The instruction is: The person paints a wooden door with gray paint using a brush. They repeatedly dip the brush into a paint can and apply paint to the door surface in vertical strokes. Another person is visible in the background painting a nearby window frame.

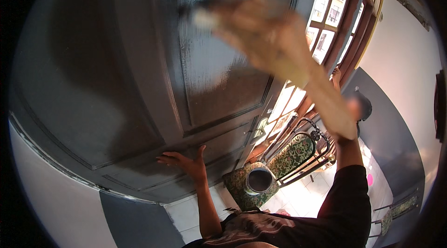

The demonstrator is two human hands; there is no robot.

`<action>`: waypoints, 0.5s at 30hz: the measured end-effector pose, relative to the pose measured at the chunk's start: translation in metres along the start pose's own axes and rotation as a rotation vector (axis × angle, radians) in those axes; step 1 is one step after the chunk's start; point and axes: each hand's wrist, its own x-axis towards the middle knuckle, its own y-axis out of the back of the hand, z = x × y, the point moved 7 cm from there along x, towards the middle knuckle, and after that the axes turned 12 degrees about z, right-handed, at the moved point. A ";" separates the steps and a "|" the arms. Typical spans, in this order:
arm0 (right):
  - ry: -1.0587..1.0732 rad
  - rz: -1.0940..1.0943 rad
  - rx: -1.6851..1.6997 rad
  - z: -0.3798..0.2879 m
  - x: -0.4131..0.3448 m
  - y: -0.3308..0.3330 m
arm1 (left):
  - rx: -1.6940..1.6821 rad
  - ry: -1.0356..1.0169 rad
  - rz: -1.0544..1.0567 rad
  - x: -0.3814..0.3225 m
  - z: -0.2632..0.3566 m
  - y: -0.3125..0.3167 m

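A dark grey panelled door (139,73) fills the left and middle of the view, with wet, shiny streaks on its upper panel. My right hand (265,31) is raised in front of that panel, blurred, and closed around what looks like a paintbrush (206,17), its dark end toward the panel. Low at the door, my left hand (183,162) has its fingers spread and holds nothing; whether it touches the surface I cannot tell. An open bucket (259,180) with dark contents, likely paint, stands on the patterned seat of a metal-framed chair (241,181).
Another person (361,108) in a dark cap is beyond my right arm, one hand raised by the wood-framed windows (328,14). A second patterned chair (394,213) is at the lower right. White floor tiles (185,213) and a grey-and-white wall (401,90) surround the door.
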 end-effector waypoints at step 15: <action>-0.058 -0.011 -0.105 -0.056 -0.041 -0.013 | -0.099 0.060 -0.032 -0.005 0.002 -0.005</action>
